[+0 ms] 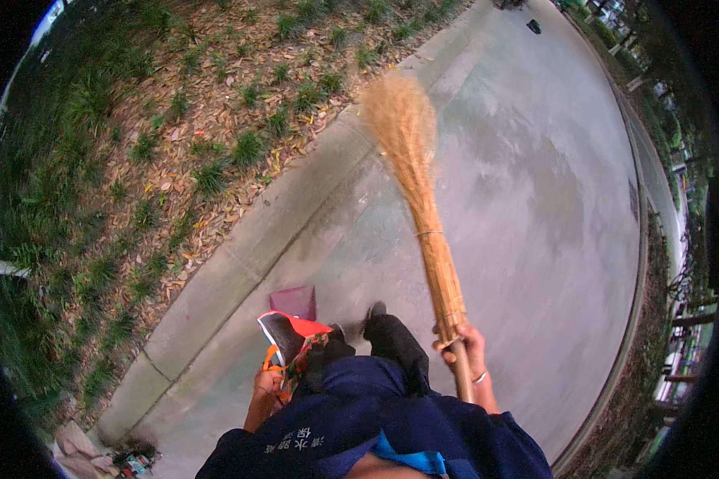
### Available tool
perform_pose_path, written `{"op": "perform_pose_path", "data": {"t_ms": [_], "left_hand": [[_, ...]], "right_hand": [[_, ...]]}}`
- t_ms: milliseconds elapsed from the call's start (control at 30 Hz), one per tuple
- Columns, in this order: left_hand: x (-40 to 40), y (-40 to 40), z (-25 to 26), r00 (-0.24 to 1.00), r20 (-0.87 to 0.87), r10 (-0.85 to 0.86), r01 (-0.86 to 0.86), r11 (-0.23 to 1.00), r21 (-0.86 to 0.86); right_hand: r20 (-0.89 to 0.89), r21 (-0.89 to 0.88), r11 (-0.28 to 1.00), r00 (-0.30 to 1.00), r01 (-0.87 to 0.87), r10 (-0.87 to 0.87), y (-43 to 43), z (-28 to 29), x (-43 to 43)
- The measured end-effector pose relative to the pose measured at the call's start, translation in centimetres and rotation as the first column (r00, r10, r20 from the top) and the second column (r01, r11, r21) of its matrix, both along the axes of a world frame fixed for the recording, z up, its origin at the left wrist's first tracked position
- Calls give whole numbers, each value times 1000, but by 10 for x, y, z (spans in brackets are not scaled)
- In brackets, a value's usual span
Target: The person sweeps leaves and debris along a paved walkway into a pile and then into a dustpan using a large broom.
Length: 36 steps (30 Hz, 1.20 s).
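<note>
My right hand [462,350] grips a straw broom [437,251] where its bound stalks meet the wooden handle. The broom points forward over the pavement, and its flared bristle end is blurred. A wire-like band circles the stalks partway up. Low on the left, my left hand [268,383] holds a bag [284,338] by an orange strap; the bag has a dark inside, an orange-red flap with a white edge and a patterned side. Just beyond the bag is a maroon dustpan-like piece [295,302], partly hidden by it.
A concrete kerb [239,257] runs diagonally along the pavement [515,269]. Left of it lies a bed of fallen leaves [174,173] with grass tufts. A small black object [534,26] lies far ahead. Several discarded-looking items [135,462] sit at the lower left.
</note>
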State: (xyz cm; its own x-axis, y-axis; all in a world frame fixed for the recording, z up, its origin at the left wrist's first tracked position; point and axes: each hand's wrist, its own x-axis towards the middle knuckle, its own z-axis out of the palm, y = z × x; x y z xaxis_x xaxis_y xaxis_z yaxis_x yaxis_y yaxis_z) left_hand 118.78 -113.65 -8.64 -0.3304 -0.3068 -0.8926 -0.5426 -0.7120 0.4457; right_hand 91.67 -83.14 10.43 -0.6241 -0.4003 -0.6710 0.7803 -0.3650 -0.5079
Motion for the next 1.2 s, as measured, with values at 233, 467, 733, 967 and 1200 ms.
{"op": "perform_pose_path", "data": {"t_ms": [233,467,733,967,1200], "left_hand": [[-57,20,19,945,53,322,-317,944,-92],[-159,22,70,979,-131,157,-166,984,-65],[-265,13,100,999,27,39,-40,998,41],[-360,-10,127,988,38,148,-146,989,-36],[-422,-49,86,990,-57,129,-126,991,53]], "right_hand": [[65,61,997,996,49,-53,30,-64,-154],[93,-87,967,965,-238,246,1,-209,-220],[73,-93,953,953,-288,295,-33,-7,-244],[-98,17,981,976,-195,195,-27,-22,-360],[125,-148,987,991,61,-43,-54,-114,-521]]}}
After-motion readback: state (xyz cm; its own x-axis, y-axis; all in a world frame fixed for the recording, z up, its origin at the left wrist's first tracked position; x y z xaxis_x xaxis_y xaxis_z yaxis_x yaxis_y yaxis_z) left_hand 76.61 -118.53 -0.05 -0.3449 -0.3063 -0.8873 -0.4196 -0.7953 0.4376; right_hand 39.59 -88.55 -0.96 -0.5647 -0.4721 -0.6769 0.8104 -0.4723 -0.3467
